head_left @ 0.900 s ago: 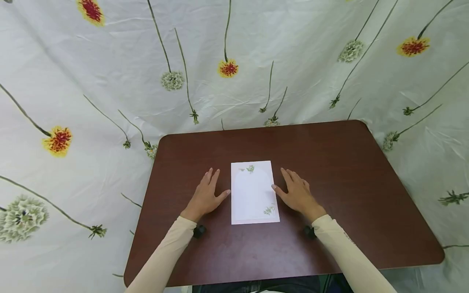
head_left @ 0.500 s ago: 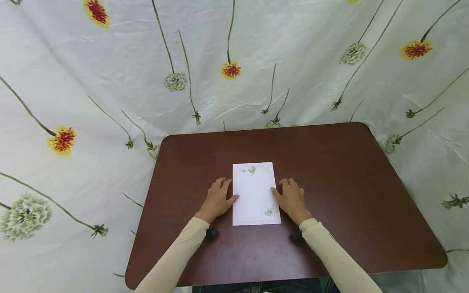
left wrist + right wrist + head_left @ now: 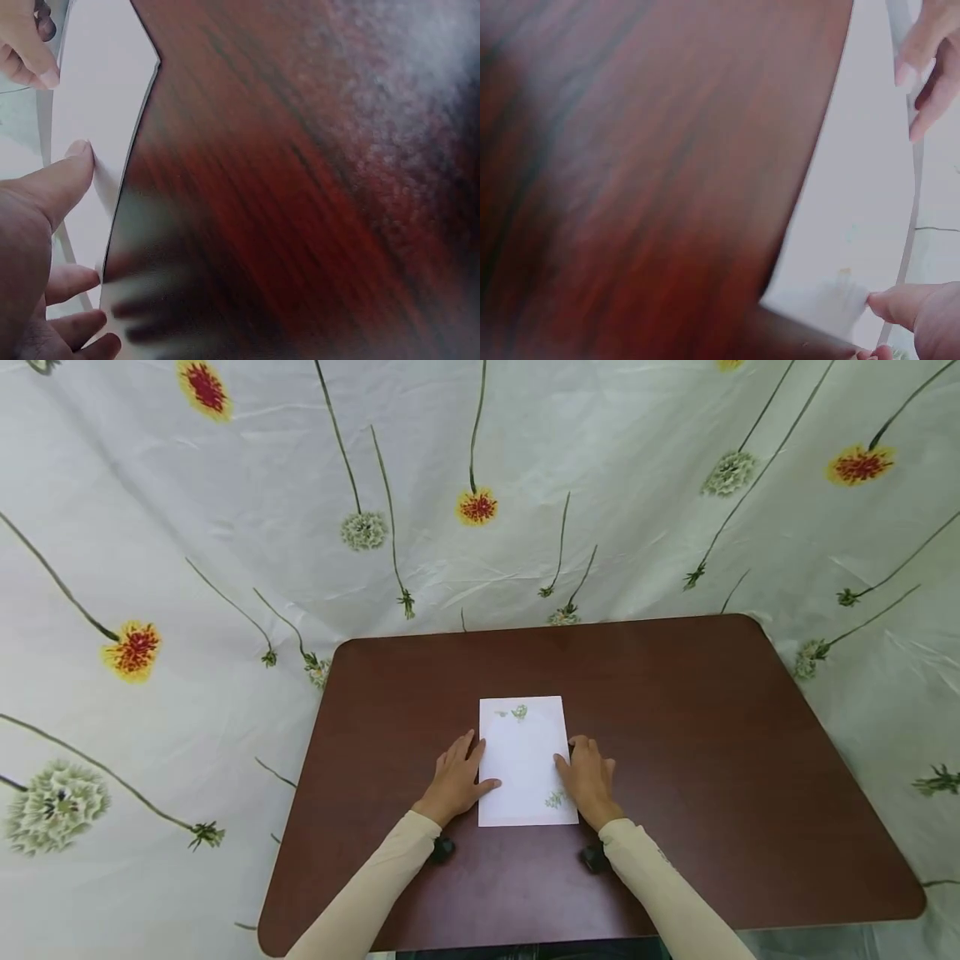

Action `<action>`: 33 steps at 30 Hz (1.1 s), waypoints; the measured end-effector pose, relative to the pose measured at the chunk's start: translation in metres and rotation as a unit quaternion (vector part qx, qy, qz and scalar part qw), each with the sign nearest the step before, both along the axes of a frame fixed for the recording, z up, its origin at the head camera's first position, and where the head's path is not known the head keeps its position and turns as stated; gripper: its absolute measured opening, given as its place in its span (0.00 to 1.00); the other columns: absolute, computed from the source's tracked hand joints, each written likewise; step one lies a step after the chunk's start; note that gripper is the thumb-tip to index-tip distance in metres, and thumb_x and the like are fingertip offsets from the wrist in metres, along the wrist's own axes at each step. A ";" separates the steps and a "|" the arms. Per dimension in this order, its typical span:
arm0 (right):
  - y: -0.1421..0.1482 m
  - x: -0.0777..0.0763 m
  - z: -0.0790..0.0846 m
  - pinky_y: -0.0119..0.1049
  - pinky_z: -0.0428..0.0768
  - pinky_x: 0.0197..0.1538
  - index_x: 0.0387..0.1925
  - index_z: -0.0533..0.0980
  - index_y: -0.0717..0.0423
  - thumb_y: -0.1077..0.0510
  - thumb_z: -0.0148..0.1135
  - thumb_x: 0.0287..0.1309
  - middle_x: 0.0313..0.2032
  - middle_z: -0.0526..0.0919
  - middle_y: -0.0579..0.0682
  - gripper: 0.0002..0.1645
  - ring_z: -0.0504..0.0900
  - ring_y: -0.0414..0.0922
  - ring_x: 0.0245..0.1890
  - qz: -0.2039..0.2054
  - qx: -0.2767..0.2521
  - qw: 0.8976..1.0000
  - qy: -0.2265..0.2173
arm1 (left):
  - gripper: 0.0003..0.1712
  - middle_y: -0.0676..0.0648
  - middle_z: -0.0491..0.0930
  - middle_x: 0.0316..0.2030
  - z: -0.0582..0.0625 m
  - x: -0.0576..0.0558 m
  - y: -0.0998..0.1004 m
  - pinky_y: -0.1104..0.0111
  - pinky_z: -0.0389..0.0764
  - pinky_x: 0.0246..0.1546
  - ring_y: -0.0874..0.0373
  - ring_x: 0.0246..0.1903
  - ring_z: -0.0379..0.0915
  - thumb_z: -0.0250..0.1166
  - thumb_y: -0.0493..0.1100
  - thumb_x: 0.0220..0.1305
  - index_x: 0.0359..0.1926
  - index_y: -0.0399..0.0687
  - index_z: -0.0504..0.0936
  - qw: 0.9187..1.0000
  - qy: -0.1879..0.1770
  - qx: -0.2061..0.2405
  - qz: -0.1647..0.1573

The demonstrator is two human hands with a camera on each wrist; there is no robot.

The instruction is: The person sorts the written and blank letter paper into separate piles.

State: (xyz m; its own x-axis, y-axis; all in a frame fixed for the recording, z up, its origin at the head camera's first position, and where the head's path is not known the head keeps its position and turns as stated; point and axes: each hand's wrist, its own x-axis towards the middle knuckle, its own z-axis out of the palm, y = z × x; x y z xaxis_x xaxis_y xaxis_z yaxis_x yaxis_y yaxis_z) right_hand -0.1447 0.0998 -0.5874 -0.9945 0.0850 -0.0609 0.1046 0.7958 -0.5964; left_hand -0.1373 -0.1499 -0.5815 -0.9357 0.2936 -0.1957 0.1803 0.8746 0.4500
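Note:
A white sheet of paper [image 3: 521, 760] with green flower prints lies flat on the brown table, upright in the head view. My left hand [image 3: 452, 785] is at its left edge, fingers loosely extended and thumb over the paper. In the left wrist view the left thumb [image 3: 67, 176] casts a shadow on the sheet, and the fingertips [image 3: 79, 326] are along the edge. My right hand [image 3: 588, 779] is at the right edge with bent fingers. Its thumb [image 3: 900, 304] lies over the paper near a corner in the right wrist view; its other fingers are mostly hidden.
The brown table [image 3: 697, 827] has rounded corners and extends farther to the right of the sheet than to the left. A pale flower-printed cloth [image 3: 225, 510] hangs behind and around it. Dark wrist cameras [image 3: 442, 849] sit under both wrists.
Both hands have moved inward to the sheet's sides, and their spread fingers have drawn in. The left thumb has come over the paper. The whole head view has shifted slightly.

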 end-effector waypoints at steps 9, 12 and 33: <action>-0.005 -0.004 0.007 0.57 0.67 0.53 0.63 0.74 0.67 0.53 0.64 0.71 0.45 0.82 0.62 0.27 0.81 0.58 0.46 -0.034 -0.078 0.995 -0.057 | 0.50 0.39 0.46 0.84 -0.004 -0.001 0.005 0.43 0.47 0.79 0.43 0.84 0.39 0.63 0.60 0.76 0.83 0.37 0.52 1.000 -0.018 -0.002 -0.004; -0.005 -0.005 0.009 0.59 0.68 0.54 0.61 0.75 0.68 0.54 0.64 0.70 0.44 0.83 0.62 0.26 0.82 0.58 0.46 -0.040 -0.098 0.992 -0.061 | 0.50 0.39 0.46 0.84 -0.006 -0.001 0.007 0.43 0.47 0.79 0.43 0.84 0.39 0.63 0.60 0.76 0.83 0.37 0.52 1.000 -0.016 -0.001 -0.003; 0.004 -0.017 0.007 0.42 0.76 0.43 0.41 0.74 0.63 0.59 0.65 0.71 0.38 0.80 0.59 0.10 0.79 0.53 0.39 -0.018 -0.146 0.989 -0.032 | 0.51 0.38 0.48 0.84 -0.006 0.001 0.008 0.42 0.47 0.79 0.42 0.84 0.40 0.64 0.59 0.75 0.82 0.35 0.53 1.000 -0.008 0.008 0.011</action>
State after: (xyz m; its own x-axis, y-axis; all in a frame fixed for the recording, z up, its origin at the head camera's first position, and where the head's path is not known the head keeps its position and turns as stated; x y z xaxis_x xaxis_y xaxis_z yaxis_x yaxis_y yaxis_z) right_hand -0.1613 0.1038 -0.5800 -0.9843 0.0906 -0.1517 0.1758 0.5864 -0.7907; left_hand -0.1366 -0.1415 -0.5872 -0.9389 0.2762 -0.2055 0.1540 0.8708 0.4670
